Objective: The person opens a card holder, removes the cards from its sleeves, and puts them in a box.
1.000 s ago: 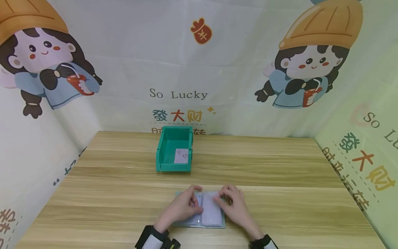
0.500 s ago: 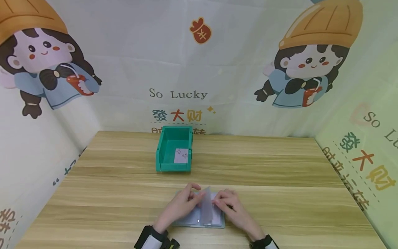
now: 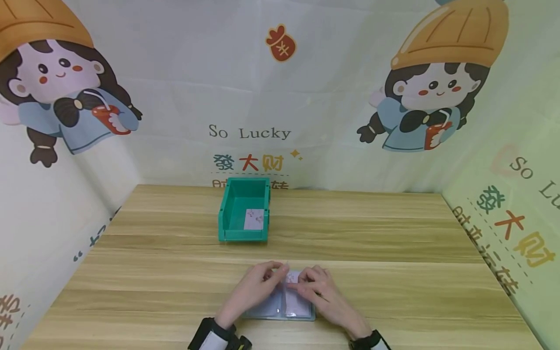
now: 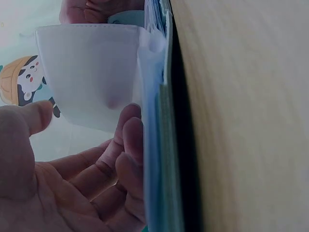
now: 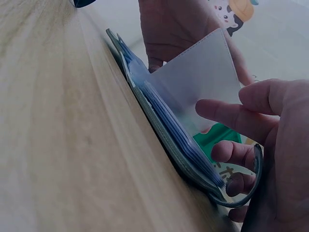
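Perhaps the raised page [image 4: 84,72] could flop back, since the left hand [image 3: 254,290], fingers relaxed, and the right hand [image 3: 327,297], forefinger straight, lie by it without a visible pinch, its album [image 3: 263,310] spread on the worktop [image 3: 393,233] before the bin [image 3: 243,235], while the backdrop [image 3: 328,97] reads "So Lucky" and "發大财".

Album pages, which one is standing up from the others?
The single page raised between the left hand and the right hand; it stands up at an angle, while the other pages lie stacked.

Green bin [image 3: 243,236], pale bluish album [image 3: 268,309], milky sleeve [image 5: 200,72], tan wood-grained table [image 3: 376,233].
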Demonstrator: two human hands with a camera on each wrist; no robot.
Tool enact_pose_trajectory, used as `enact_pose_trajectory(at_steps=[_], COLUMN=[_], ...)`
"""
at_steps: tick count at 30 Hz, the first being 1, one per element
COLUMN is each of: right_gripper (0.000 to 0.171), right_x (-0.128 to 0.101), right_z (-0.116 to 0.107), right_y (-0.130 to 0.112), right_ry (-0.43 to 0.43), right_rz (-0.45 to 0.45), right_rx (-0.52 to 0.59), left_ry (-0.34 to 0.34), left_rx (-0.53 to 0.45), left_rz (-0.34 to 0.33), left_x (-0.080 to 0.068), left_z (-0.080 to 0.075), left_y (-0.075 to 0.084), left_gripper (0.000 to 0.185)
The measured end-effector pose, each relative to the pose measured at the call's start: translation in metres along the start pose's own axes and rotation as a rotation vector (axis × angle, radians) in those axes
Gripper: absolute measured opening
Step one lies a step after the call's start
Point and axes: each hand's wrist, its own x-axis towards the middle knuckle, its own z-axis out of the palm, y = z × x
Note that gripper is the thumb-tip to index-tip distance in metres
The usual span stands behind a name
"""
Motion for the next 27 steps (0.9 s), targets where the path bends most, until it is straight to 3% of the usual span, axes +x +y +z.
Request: enact_pose_trajectory(at_steps=[6,9,12,16,21,27], right_gripper=[0.028,0.027,0.024,0.018,0.020,0.037], right_x=[0.001,0.001,0.002,0.003,0.004,0.006], right_z=[0.002,0.004,0.006,0.007,0.004,0.000], right_y=[-0.001,0.001,0.003,0.004,0.001,-0.003], right_ry=[-0.015,0.005,0.077,0.186,0.183,0.123], right_rz=[-0.012,-0.002,0.012,0.060,0.216,0.320], right_rx=[-0.022,0.008,0.032,0.002,-0.042,-0.110], left_ry=[0.003,0.021,0.059,0.108,0.162,0.187], left_rx=[0.033,0.046,0.074,0.134,0.181,0.252], left_rz=[0.006,0.029,0.043,0.020,-0.054,-0.096], left_x=[-0.002,-0.003,-0.002,-0.003,-0.009,-0.010], left_z=[-0.002,-0.005,-0.009,-0.015,-0.022,-0.022], left_y=[0.000,-0.002,-0.006,-0.011,-0.010,-0.009], left_gripper=[0.055,0.038,0.015,0.005,0.035,0.045])
